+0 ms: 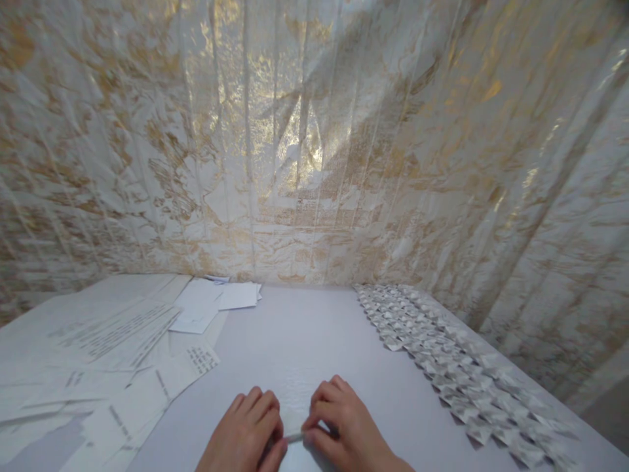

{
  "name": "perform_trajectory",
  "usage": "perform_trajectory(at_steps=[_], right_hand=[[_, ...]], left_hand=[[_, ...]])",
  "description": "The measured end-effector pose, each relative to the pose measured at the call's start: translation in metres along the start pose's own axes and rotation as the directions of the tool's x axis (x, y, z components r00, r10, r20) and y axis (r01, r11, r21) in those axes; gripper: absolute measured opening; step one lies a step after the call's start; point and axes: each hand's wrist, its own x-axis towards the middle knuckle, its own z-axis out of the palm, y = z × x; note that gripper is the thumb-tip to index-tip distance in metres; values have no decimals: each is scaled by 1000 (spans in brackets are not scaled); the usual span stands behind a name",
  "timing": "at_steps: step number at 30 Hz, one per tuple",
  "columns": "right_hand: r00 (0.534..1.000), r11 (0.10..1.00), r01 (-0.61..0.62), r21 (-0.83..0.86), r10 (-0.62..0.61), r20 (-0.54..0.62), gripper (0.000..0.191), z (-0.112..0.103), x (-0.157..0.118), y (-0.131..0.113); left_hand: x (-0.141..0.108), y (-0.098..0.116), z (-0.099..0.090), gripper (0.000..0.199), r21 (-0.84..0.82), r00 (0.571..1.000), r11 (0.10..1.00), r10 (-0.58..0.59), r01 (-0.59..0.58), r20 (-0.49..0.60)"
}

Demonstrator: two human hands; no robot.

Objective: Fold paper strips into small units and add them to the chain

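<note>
A small white piece of paper (295,438) lies at the bottom centre of the head view, with a narrow folded edge between my two hands. My left hand (248,432) holds the left end of that edge between thumb and curled fingers. At the right end, my right hand (341,423) pinches the paper between thumb and index finger. Both hands rest low over the white table (295,341). The fingers partly hide the paper, and its lower part is cut off by the frame.
Printed sheets (122,334) overlap across the left side. Blank white papers (196,308) and a small stack (239,296) lie at the back left. Rows of folded paper pieces (457,373) run along the right edge. A patterned curtain (304,144) hangs behind the table.
</note>
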Motion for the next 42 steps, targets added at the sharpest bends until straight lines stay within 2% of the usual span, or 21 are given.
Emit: perform_trajectory(at_steps=[3, 6, 9, 14, 20, 25, 29, 33, 36, 39, 42], right_hand=[[981, 977, -192, 97, 192, 0, 18, -2, 7, -10], [962, 955, -271, 117, 274, -12, 19, -3, 11, -17], [959, 954, -277, 115, 282, -27, 21, -2, 12, -20], [963, 957, -263, 120, 267, -23, 23, 0, 11, -18], [972, 966, -232, 115, 233, 0, 25, 0, 9, -16], [987, 984, -162, 68, 161, 16, 25, 1, 7, -15], [999, 999, -47, 5, 47, 9, 26, 6, 5, -11], [980, 978, 198, -69, -199, -13, 34, 14, 5, -1], [935, 919, 343, -196, -354, -23, 24, 18, 4, 5], [917, 867, 390, -311, -397, 44, 15, 12, 3, 8], [923, 848, 385, -364, -365, 124, 11, -7, 0, 8]], left_hand=[[3, -2, -2, 9, -41, 1000, 999, -17, 16, -22], [8, -5, -3, 12, -88, 998, 995, -41, 45, 49], [10, -5, -1, 14, -115, 993, 990, -76, 86, 92], [10, -2, 0, 14, -126, 992, 984, -117, 123, 53], [15, -2, -7, 12, -123, 967, 975, -156, 183, 199], [18, -2, -9, 13, -145, 959, 966, -177, 212, 223], [17, -5, -7, 13, -177, 960, 959, -185, 223, 212], [14, -9, -1, 11, -192, 972, 962, -161, 194, 173], [11, -9, 2, 11, -200, 983, 966, -146, 167, 114], [11, -8, 2, 12, -211, 990, 969, -121, 133, 69], [12, -8, 1, 14, -219, 992, 969, -95, 111, 81]])
